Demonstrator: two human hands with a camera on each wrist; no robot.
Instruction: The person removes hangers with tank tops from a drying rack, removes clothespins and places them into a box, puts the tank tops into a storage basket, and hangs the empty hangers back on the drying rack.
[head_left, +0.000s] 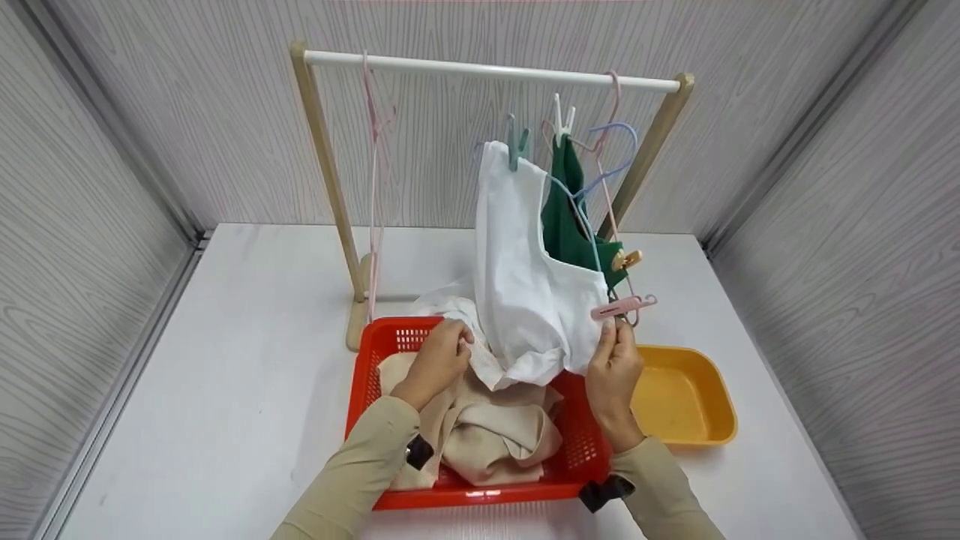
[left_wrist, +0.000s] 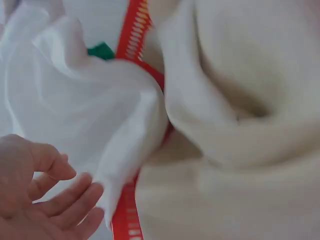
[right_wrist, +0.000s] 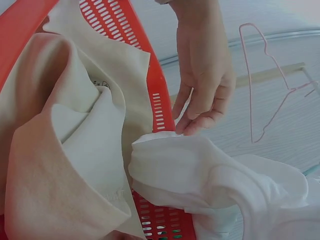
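Note:
A white sleeveless top [head_left: 517,285] hangs slanted on a light blue hanger [head_left: 628,135], its hook below the rack's bar. A teal clothespin [head_left: 516,146] clips one shoulder. At the other shoulder is a pink clothespin [head_left: 624,306], which my right hand [head_left: 616,371] pinches from below. My left hand [head_left: 439,364] is at the top's lower left edge, over the red basket [head_left: 364,397]. In the left wrist view, the left hand's fingers [left_wrist: 75,202] are loosely bent and separate beside the white cloth [left_wrist: 85,110]. Left fingertips [right_wrist: 187,130] meet the cloth's edge in the right wrist view.
Beige cloth [head_left: 499,439] lies crumpled in the basket. Behind stands a rack with a white bar [head_left: 480,69]. A pink hanger [head_left: 373,187] is at its left; green cloth [head_left: 574,217] hangs at its right. A yellow tub [head_left: 682,397] sits right of the basket.

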